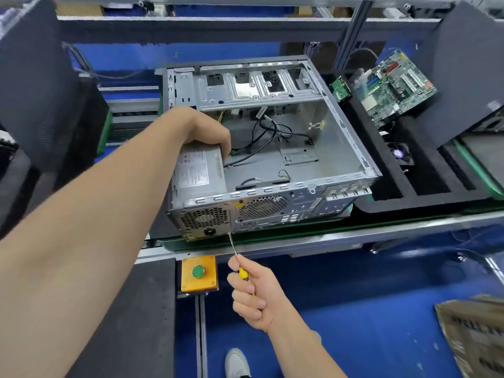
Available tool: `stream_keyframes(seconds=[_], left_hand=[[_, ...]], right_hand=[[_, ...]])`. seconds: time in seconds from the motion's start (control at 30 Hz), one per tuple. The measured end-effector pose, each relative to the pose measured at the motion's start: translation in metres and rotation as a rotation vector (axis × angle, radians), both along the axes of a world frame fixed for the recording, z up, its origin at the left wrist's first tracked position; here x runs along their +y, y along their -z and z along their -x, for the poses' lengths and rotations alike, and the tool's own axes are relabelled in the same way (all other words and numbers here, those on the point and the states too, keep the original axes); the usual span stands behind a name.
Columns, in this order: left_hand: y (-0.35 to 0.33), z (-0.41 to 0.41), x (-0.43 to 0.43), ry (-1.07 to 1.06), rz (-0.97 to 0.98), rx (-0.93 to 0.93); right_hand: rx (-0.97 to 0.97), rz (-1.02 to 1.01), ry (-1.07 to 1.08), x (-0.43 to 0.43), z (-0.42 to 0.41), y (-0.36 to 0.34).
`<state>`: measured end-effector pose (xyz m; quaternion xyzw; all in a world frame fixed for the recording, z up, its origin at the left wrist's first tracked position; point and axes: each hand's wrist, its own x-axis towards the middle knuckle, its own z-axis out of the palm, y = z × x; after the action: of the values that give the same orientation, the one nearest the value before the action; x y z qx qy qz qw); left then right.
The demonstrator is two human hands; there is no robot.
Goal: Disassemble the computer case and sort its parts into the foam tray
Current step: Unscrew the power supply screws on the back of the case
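The open sheet-metal computer case [327, 148] lies on its side at frame centre, its rear panel perforated, with loose black cables on its floor. To its right sits the black foam tray [425, 186] with rectangular cut-outs. A green motherboard [395, 88] leans at its upper end. In the case's lower-left corner the left hand [207, 129] grips the boxy grey power supply [199, 173], fingers curled over its far edge. The right hand [253, 293] wraps 1 yellow-handled screwdriver [234, 245], its thin tip touching the rear panel.
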<state>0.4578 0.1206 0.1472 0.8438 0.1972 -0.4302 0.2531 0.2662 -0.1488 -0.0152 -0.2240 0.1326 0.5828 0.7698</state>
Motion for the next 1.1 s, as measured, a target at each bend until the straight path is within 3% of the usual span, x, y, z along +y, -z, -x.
stream_keyframes(seconds=[0.13, 0.23, 0.37, 0.5, 0.6, 0.7, 0.77, 0.87, 0.97, 1.1], left_hand=[[-0.002, 0.005, -0.005, -0.019, 0.018, -0.017], [-0.005, 0.008, -0.008, -0.044, 0.027, -0.027], [-0.008, 0.011, -0.012, -0.033, 0.021, -0.054], [-0.009, 0.013, -0.013, -0.026, 0.018, -0.058], [-0.010, 0.016, -0.014, -0.025, 0.017, -0.067], [-0.011, 0.019, -0.016, -0.008, 0.009, -0.103], [-0.012, 0.020, -0.017, 0.011, -0.003, -0.128], [-0.013, 0.022, -0.019, 0.032, -0.032, -0.173], [-0.014, 0.024, -0.021, 0.031, -0.071, -0.196], [-0.014, 0.023, -0.021, 0.028, -0.082, -0.220]], right_hand=[[-0.005, 0.044, 0.021, 0.002, 0.002, 0.000], [-0.200, 0.212, -0.003, 0.003, 0.000, -0.006], [-0.605, 0.605, -0.003, 0.013, 0.010, -0.017], [-1.361, 1.278, -0.270, 0.031, 0.019, -0.023], [-1.546, 1.466, -0.301, 0.036, 0.029, -0.019], [-1.445, 1.370, -0.149, 0.032, 0.027, -0.020], [-1.259, 1.244, -0.046, 0.025, 0.020, -0.024], [-0.951, 1.071, -0.092, 0.022, 0.013, -0.032], [-0.540, 0.775, -0.067, 0.018, 0.009, -0.029], [-0.323, 0.394, 0.014, 0.008, 0.009, -0.019]])
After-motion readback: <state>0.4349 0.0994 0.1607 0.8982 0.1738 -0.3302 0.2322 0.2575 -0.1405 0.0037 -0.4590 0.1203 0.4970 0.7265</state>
